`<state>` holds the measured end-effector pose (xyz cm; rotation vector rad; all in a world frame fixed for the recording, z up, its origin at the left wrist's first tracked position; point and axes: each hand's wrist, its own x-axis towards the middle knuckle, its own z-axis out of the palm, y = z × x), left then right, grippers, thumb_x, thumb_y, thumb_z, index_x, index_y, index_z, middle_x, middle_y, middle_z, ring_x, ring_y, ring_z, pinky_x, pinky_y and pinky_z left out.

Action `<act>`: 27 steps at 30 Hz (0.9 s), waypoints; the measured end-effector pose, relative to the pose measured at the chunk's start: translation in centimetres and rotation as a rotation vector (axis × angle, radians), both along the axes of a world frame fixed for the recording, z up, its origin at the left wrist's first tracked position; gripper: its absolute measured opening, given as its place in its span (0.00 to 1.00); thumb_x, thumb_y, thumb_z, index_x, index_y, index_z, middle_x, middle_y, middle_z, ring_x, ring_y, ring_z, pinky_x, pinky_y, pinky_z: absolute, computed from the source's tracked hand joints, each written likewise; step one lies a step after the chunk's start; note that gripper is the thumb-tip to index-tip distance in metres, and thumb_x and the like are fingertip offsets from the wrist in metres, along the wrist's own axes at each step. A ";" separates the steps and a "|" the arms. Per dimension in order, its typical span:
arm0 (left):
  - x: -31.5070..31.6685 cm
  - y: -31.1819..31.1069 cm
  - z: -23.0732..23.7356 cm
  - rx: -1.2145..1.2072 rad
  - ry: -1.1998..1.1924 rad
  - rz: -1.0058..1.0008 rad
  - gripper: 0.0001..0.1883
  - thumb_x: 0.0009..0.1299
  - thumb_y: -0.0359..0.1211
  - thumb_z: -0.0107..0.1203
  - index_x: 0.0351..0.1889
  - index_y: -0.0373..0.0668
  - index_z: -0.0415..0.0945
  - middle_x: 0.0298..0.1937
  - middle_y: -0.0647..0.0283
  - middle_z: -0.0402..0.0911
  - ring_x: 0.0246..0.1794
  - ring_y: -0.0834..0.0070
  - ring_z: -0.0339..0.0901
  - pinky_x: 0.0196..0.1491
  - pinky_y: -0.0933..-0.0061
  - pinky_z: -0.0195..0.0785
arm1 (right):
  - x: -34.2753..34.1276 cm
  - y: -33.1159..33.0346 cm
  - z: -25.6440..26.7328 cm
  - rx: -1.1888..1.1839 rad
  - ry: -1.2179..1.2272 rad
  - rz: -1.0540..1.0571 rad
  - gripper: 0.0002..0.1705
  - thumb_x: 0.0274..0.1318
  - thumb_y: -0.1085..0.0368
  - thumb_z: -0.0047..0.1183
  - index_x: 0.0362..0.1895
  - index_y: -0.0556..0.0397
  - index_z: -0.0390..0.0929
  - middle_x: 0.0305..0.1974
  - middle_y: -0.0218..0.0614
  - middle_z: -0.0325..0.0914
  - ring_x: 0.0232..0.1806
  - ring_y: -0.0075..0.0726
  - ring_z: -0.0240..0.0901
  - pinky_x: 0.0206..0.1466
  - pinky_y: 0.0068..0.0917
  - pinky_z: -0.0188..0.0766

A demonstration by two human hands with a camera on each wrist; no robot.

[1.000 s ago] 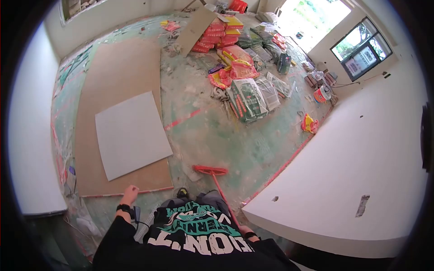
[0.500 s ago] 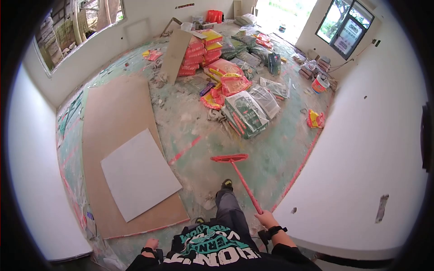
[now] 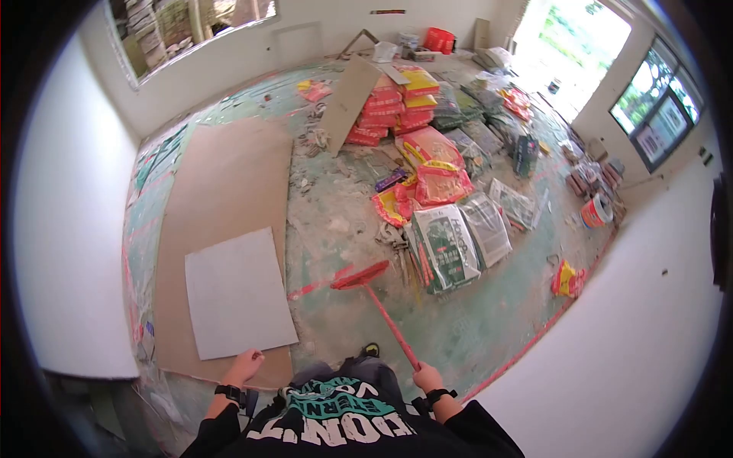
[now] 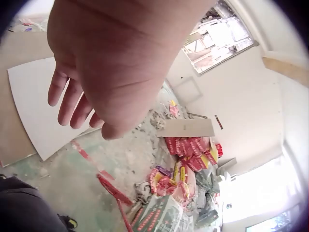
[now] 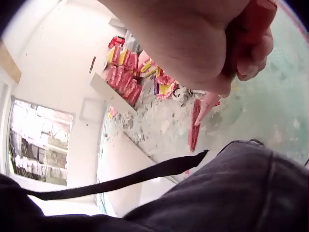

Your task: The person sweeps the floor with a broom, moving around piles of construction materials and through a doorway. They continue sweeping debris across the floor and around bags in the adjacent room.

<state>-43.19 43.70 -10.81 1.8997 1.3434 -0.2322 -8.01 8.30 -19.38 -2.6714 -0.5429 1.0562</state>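
Observation:
In the head view a red broom (image 3: 391, 327) slants forward from the right hand (image 3: 427, 378), which grips the end of its handle. The broom's red head (image 3: 360, 275) is at the floor, left of the green-and-white bags. In the right wrist view the fingers of the right hand (image 5: 203, 43) curl round the red handle (image 5: 255, 21). The left hand (image 3: 246, 366) hangs empty near the lower edge of a pale board (image 3: 240, 294). Its fingers are loosely bent in the left wrist view, where the hand (image 4: 111, 63) holds nothing.
The pale board lies on a long brown sheet (image 3: 229, 183) at the left. Stacked red and yellow bags (image 3: 382, 107), green-and-white bags (image 3: 445, 248) and a leaning board (image 3: 347, 103) stand ahead. A bucket (image 3: 596, 211) is by the right wall (image 3: 634, 343).
Since half a second ago the view has turned, and the broom head has swung left towards the brown sheet. The left hand has come forward; the right still grips the handle.

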 end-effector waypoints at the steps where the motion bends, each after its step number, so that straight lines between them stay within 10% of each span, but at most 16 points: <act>1: 0.9 -0.3 0.3 0.004 -0.043 0.022 0.16 0.59 0.39 0.52 0.38 0.37 0.72 0.35 0.52 0.77 0.38 0.62 0.75 0.41 0.69 0.67 | 1.7 0.7 -0.4 -0.008 0.001 0.031 0.15 0.45 0.58 0.46 0.39 0.48 0.73 0.35 0.48 0.75 0.40 0.54 0.70 0.42 0.43 0.67; 5: 0.1 -0.9 -1.2 0.009 -0.141 0.256 0.15 0.59 0.38 0.52 0.38 0.37 0.72 0.35 0.52 0.77 0.37 0.62 0.75 0.41 0.68 0.67 | 7.9 6.2 -3.7 0.080 0.098 0.097 0.16 0.45 0.56 0.46 0.38 0.50 0.74 0.35 0.48 0.75 0.40 0.53 0.71 0.42 0.41 0.67; 9: -5.6 -3.1 -6.1 -0.052 0.267 0.341 0.17 0.59 0.41 0.50 0.38 0.37 0.73 0.37 0.50 0.77 0.40 0.57 0.74 0.43 0.63 0.66 | 11.9 15.4 -3.5 0.081 0.295 -0.003 0.19 0.46 0.55 0.46 0.39 0.53 0.74 0.34 0.49 0.75 0.40 0.53 0.71 0.43 0.40 0.67; 12: -11.5 -4.1 -13.1 -0.255 0.463 0.068 0.16 0.58 0.39 0.48 0.37 0.38 0.74 0.37 0.50 0.77 0.41 0.55 0.73 0.43 0.61 0.66 | 15.3 22.5 -6.2 0.124 0.222 0.071 0.19 0.47 0.55 0.45 0.37 0.55 0.75 0.31 0.50 0.75 0.39 0.53 0.72 0.42 0.40 0.67; 15: -10.4 -3.2 -13.5 -0.445 0.472 0.379 0.17 0.57 0.40 0.46 0.38 0.38 0.74 0.34 0.49 0.77 0.39 0.54 0.74 0.41 0.59 0.66 | 18.6 30.3 -6.7 0.116 0.219 0.088 0.19 0.49 0.55 0.44 0.35 0.57 0.75 0.30 0.52 0.75 0.34 0.51 0.74 0.37 0.39 0.69; 17: -10.8 -1.5 -17.4 -0.071 0.319 -0.246 0.18 0.57 0.43 0.45 0.36 0.38 0.74 0.29 0.49 0.77 0.34 0.54 0.75 0.39 0.59 0.66 | 20.8 36.2 -5.4 0.113 0.222 0.110 0.19 0.50 0.55 0.43 0.34 0.58 0.75 0.28 0.52 0.75 0.28 0.47 0.75 0.30 0.38 0.70; 18: -8.8 0.5 -17.1 -0.424 0.104 0.417 0.17 0.58 0.43 0.45 0.32 0.37 0.72 0.27 0.50 0.75 0.33 0.57 0.75 0.37 0.60 0.67 | 22.2 39.3 -5.2 0.078 0.242 0.142 0.19 0.50 0.55 0.42 0.36 0.59 0.74 0.28 0.53 0.75 0.25 0.46 0.75 0.26 0.38 0.69; 23: 1.8 17.7 -17.9 -0.234 0.088 0.469 0.14 0.61 0.39 0.46 0.35 0.37 0.72 0.32 0.50 0.76 0.35 0.60 0.74 0.38 0.65 0.66 | 25.9 54.8 -0.5 0.071 0.187 0.254 0.23 0.53 0.60 0.40 0.52 0.57 0.59 0.24 0.46 0.71 0.20 0.42 0.71 0.20 0.35 0.63; 27: 13.4 31.4 -12.7 -0.067 -0.049 0.508 0.16 0.63 0.40 0.46 0.38 0.37 0.71 0.34 0.50 0.76 0.36 0.60 0.74 0.40 0.66 0.66 | 30.5 60.0 -9.0 -0.081 0.306 0.284 0.27 0.53 0.59 0.41 0.58 0.50 0.56 0.27 0.48 0.73 0.20 0.42 0.71 0.20 0.38 0.64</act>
